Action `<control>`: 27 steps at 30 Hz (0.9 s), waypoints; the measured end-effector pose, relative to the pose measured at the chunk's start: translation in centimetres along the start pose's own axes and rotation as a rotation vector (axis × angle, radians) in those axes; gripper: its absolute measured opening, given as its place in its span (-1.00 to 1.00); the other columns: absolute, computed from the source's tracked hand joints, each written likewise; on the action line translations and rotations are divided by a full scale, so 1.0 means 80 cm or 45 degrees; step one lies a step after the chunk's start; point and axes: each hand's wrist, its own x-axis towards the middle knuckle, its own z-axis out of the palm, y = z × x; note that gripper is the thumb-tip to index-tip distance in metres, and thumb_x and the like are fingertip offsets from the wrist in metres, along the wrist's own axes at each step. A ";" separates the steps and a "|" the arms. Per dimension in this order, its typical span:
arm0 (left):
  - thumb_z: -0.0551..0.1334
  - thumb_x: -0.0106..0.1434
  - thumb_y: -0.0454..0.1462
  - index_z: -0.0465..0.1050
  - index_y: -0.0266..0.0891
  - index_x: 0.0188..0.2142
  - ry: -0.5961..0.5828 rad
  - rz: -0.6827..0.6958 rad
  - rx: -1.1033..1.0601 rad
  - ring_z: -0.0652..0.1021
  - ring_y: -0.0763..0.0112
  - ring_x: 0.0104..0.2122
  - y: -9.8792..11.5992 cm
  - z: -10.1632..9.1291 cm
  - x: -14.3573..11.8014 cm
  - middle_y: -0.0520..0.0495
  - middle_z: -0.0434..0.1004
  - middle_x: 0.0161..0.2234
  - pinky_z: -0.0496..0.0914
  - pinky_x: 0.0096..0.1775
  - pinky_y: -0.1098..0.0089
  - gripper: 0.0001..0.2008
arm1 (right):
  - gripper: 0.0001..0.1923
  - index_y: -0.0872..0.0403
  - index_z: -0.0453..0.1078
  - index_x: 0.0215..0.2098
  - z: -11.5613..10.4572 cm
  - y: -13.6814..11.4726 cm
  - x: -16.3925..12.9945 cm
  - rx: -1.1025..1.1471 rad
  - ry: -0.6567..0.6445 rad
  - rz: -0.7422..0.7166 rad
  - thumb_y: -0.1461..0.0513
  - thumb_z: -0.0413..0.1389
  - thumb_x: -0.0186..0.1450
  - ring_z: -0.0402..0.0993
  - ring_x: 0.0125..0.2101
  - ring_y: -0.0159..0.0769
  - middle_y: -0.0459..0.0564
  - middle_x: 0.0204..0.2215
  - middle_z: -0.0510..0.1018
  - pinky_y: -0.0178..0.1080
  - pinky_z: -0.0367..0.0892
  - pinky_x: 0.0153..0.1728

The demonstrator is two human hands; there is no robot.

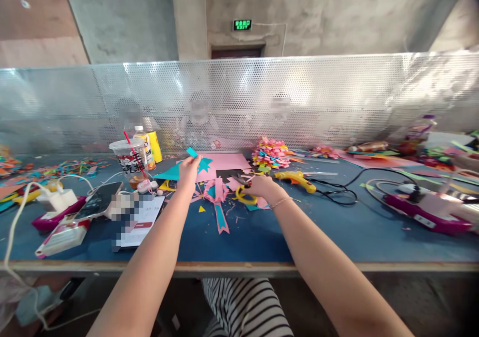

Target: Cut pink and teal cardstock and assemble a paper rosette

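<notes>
My left hand holds up a teal piece of cut paper above the blue tabletop. My right hand grips yellow-handled scissors low over the table, just right of a pink and teal paper ribbon shape. A pink paper sheet and a black sheet lie behind both hands. Small paper scraps are scattered around the ribbon.
A yellow glue gun with a black cable lies right of my hands, next to a pile of coloured paper flowers. A drink cup with a straw, a phone and chargers sit at left. A perforated metal screen backs the table.
</notes>
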 end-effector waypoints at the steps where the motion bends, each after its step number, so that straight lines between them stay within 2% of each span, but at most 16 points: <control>1: 0.23 -0.03 -0.07 0.43 -0.28 -0.49 -0.014 -0.001 0.008 0.24 0.56 -0.61 0.000 0.001 -0.001 0.09 0.20 -0.66 0.09 -0.57 0.50 -0.71 | -0.60 0.31 0.43 -0.32 -0.005 -0.006 -0.003 0.009 0.036 0.002 0.07 0.11 0.12 0.38 -0.22 -0.01 0.33 -0.34 0.47 -0.18 0.20 -0.28; 2: 0.23 -0.03 -0.07 0.42 -0.28 -0.51 -0.028 0.001 0.022 0.24 0.56 -0.61 0.000 0.002 -0.002 0.09 0.19 -0.67 0.09 -0.57 0.50 -0.72 | -0.62 0.31 0.43 -0.32 -0.010 -0.013 -0.004 0.052 0.136 -0.039 0.09 0.10 0.14 0.37 -0.21 -0.05 0.32 -0.33 0.47 -0.21 0.19 -0.27; 4: 0.23 -0.02 -0.09 0.37 -0.27 -0.57 -0.073 0.013 0.059 0.22 0.57 -0.63 0.002 0.004 -0.005 0.10 0.15 -0.69 0.08 -0.57 0.49 -0.73 | -0.70 0.22 0.44 -0.32 -0.019 -0.024 -0.005 0.307 0.290 -0.239 0.13 0.03 0.20 0.39 -0.28 -0.23 0.18 -0.34 0.49 -0.30 0.19 -0.29; 6: 0.24 -0.02 -0.10 0.29 -0.26 -0.63 -0.160 0.025 0.096 0.21 0.58 -0.64 0.004 0.007 -0.011 0.12 0.13 -0.70 0.07 -0.56 0.49 -0.71 | -0.73 0.15 0.43 -0.36 -0.021 -0.033 -0.003 0.614 0.309 -0.330 0.13 -0.02 0.23 0.37 -0.41 -0.36 0.03 -0.44 0.49 -0.36 0.18 -0.38; 8: 0.26 -0.04 -0.10 0.24 -0.26 -0.64 -0.285 0.007 0.126 0.19 0.60 -0.65 0.005 0.013 -0.019 0.13 0.12 -0.69 0.06 -0.56 0.48 -0.70 | -0.71 0.14 0.40 -0.37 -0.015 -0.040 0.000 0.878 0.261 -0.334 0.07 0.01 0.20 0.34 -0.49 -0.40 -0.04 -0.50 0.47 -0.37 0.17 -0.45; 11: 0.26 -0.04 -0.11 0.22 -0.26 -0.59 -0.490 -0.031 0.189 0.17 0.61 -0.66 0.005 0.024 -0.031 0.14 0.12 -0.67 0.04 -0.57 0.49 -0.71 | -0.68 0.14 0.33 -0.42 0.003 -0.048 0.007 1.224 0.071 -0.385 0.02 0.04 0.15 0.30 -0.57 -0.45 -0.11 -0.57 0.40 -0.38 0.17 -0.53; 15: 0.16 0.06 -0.10 0.11 -0.24 -0.65 -0.598 0.113 0.388 0.14 0.58 -0.64 -0.001 0.032 -0.039 0.14 0.03 -0.69 0.01 -0.55 0.47 -0.66 | -0.70 0.11 0.17 -0.58 0.022 -0.053 0.014 1.543 -0.063 -0.369 0.06 0.08 0.08 0.21 -0.66 -0.50 -0.21 -0.70 0.23 -0.40 0.16 -0.60; 17: 0.12 0.09 -0.11 0.08 -0.24 -0.67 -0.605 0.159 0.503 0.15 0.55 -0.62 -0.005 0.032 -0.038 0.12 0.02 -0.70 0.02 -0.53 0.46 -0.65 | -0.71 0.11 0.17 -0.60 0.024 -0.053 0.015 1.551 -0.090 -0.326 0.08 0.09 0.05 0.21 -0.66 -0.50 -0.21 -0.71 0.23 -0.40 0.16 -0.60; 23: 0.15 0.05 -0.17 0.13 -0.24 -0.68 -0.720 0.184 0.838 0.19 0.52 -0.59 -0.015 0.025 -0.030 0.11 0.07 -0.68 0.05 -0.49 0.45 -0.71 | -0.80 0.14 0.25 -0.60 0.026 -0.052 0.014 1.294 -0.155 -0.268 0.18 -0.02 0.09 0.22 -0.65 -0.48 -0.15 -0.72 0.28 -0.41 0.11 -0.61; 27: 0.16 0.05 -0.18 0.14 -0.25 -0.68 -0.811 0.262 0.943 0.20 0.50 -0.57 -0.025 0.022 -0.026 0.10 0.10 -0.68 0.05 -0.48 0.44 -0.71 | -0.82 0.15 0.30 -0.63 0.028 -0.053 0.012 1.057 -0.085 -0.307 0.22 -0.02 0.05 0.16 -0.64 -0.50 -0.15 -0.71 0.28 -0.41 0.05 -0.61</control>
